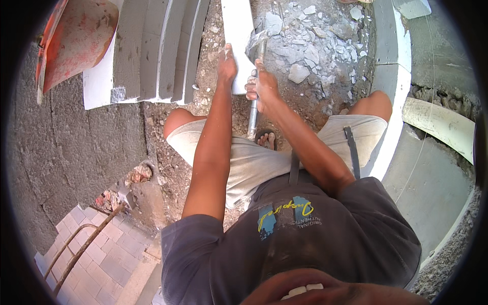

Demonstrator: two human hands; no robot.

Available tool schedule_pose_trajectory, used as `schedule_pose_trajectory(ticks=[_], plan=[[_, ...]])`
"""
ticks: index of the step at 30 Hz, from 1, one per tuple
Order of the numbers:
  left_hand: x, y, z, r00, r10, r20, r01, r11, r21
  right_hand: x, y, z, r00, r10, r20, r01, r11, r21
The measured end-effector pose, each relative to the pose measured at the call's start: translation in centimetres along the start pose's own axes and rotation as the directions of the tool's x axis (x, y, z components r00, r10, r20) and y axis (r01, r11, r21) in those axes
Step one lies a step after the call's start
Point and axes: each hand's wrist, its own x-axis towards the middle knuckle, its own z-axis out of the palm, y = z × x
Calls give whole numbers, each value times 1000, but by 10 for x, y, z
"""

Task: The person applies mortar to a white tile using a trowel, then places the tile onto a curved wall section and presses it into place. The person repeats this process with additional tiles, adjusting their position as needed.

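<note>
My left hand [226, 63] is closed on the left edge of a long white board [237, 23], which has a curved cut near its lower right. My right hand [262, 87] grips a hammer-like tool with a metal tube handle [253, 122], beside the board's curved edge. The tool's pale, dusty head [256, 41] lies against the board. My sandalled foot [267, 140] shows behind the handle's lower end, between my bent knees.
Broken white chunks [300, 71] cover rubble at upper right. Plastered curved pieces [150, 51] and a red container [81, 46] are at upper left. A white-edged kerb [395, 89] runs along the right. A long-handled tool [91, 236] lies over paving at lower left.
</note>
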Motion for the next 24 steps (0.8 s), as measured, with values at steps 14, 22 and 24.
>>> schedule_pose_trajectory(ticks=[14, 22, 24], plan=[[-10, 23, -8, 994, -65, 89, 78, 986, -147, 7, -5, -12, 976, -216, 24, 217, 976, -24], [-6, 18, -22, 974, -97, 206, 131, 979, -154, -9, 10, 37, 954, -256, -158, 282, 944, 172], [1, 15, -25, 978, -75, 195, 103, 985, -139, -5, 5, 40, 992, 122, 19, -123, 978, 166]])
